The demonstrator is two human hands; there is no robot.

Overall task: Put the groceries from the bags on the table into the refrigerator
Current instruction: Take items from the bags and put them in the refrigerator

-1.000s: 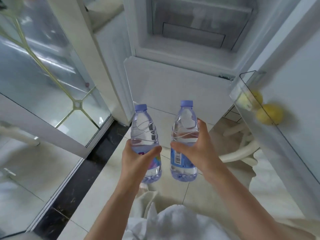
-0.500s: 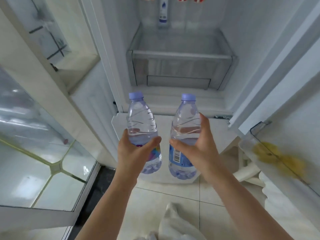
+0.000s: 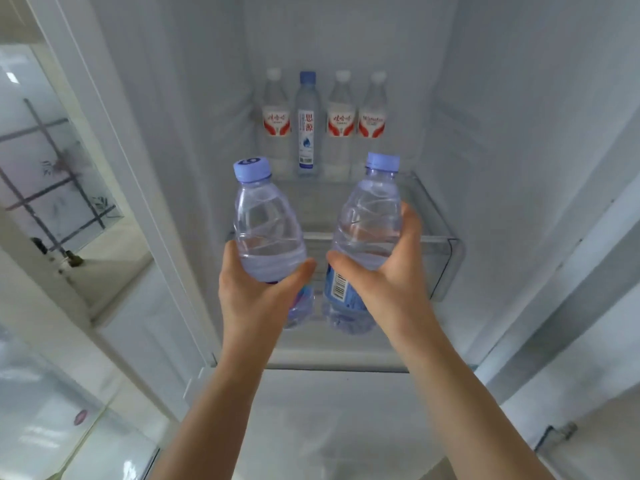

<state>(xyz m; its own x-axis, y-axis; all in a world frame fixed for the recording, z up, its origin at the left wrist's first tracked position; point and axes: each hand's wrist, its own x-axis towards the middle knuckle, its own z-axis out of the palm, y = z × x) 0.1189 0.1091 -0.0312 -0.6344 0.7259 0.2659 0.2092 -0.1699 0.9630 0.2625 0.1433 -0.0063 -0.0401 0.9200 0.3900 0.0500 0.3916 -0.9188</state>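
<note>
Plastic bottles point(image 3: 268, 223) upright, gripped by raised hands point(image 3: 254, 294).

Blue-capped bottle point(image 3: 307, 123) at the refrigerator's back labelled 思源; barcode on right-held bottle point(image 3: 360, 251), digits illegible

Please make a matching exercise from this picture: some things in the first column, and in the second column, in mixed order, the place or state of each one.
Things:
1. bottle with barcode label
2. bottle with printed cap
3. tall blue-capped bottle
4. clear drawer

Places or states:
A. standing at the back of the refrigerator, between white-capped bottles
B. held in the left hand
C. below the shelf, behind both hands
D. held in the right hand

Pairs: 1-D, 2-B, 3-A, 4-C
</note>
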